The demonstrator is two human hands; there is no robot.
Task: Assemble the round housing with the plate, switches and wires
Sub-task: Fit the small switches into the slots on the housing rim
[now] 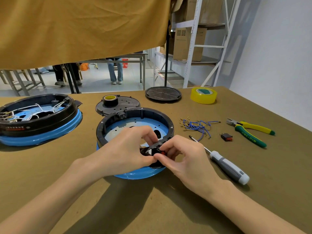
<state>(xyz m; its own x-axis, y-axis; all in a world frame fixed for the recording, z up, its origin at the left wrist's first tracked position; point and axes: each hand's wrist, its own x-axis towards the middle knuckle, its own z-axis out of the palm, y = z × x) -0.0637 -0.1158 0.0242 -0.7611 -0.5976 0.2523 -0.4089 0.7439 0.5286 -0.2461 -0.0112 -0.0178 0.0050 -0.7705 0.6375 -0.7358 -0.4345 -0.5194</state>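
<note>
The round housing (135,119), a black plastic ring over a glossy blue base, sits mid-table (253,191) in front of you on brown felt-like cloth. Your left hand (128,147) and right hand (184,157) both pinch a small black switch (160,150) with a red rocker at the housing's near rim. A second housing (38,115), already wired, lies to the left. Two tape rolls are out: one yellow (203,95), one black (110,99). Blue wires (197,125), a spare switch (226,137), a grey-handled screwdriver (228,166) and pliers (251,132) marked "JING-PIN" lie right.
</note>
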